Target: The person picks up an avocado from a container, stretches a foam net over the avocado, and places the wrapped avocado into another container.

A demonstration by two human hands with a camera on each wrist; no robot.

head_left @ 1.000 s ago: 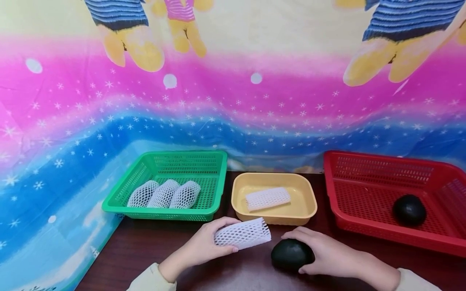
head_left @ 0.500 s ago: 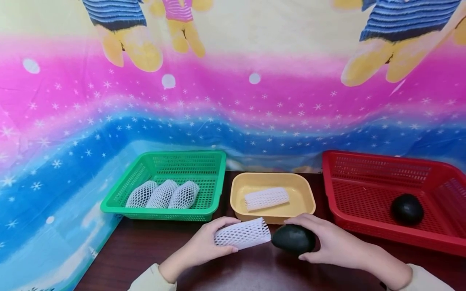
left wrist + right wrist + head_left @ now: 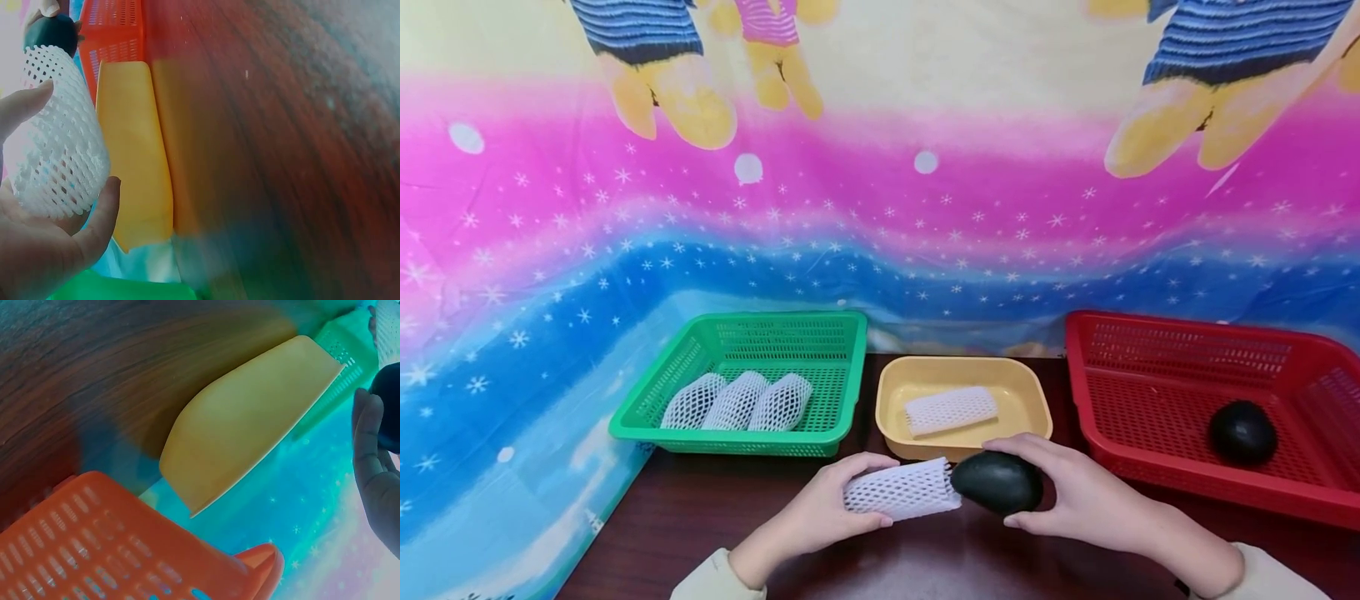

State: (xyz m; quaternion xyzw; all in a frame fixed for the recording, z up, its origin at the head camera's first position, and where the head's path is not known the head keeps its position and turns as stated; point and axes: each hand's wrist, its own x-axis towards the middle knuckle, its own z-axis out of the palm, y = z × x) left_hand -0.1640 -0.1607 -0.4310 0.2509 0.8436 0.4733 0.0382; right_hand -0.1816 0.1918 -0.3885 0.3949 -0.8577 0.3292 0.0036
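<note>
A: State of the work?

B: Partly complete, in my judgement. Three netted fruits [image 3: 735, 402] lie side by side in the green basket [image 3: 737, 437]; I count these as finished. One bare fruit [image 3: 1243, 432] in the red basket [image 3: 1195, 479] and one spare net [image 3: 951, 409] in the tray [image 3: 1017, 417] I count as outstanding.

A: And the item being handled?

B: By my count the fourth, and barely begun. The held fruit [image 3: 998, 483] is uncovered wherever it shows.

A: Its position relative to the hands?

B: Between them, on the near side of the tray, its narrower end pointing at the held net [image 3: 902, 490]. That end is at the net's mouth; whether the tip is inside, I cannot determine. Both items appear raised off the surface [image 3: 910, 558].

A: Condition of the hands?

B: Left hand [image 3: 820, 508]: thumb and fingers curved round the held net, spread to its width, without visibly flattening it. The mouth faces the right hand [image 3: 1067, 496], which grips the held fruit at its far end, thumb on the near side, fingers over the top.

A: Anything unverified?

B: The right wrist view cuts off most of that grip, so finger detail there goes unrecorded.
</note>
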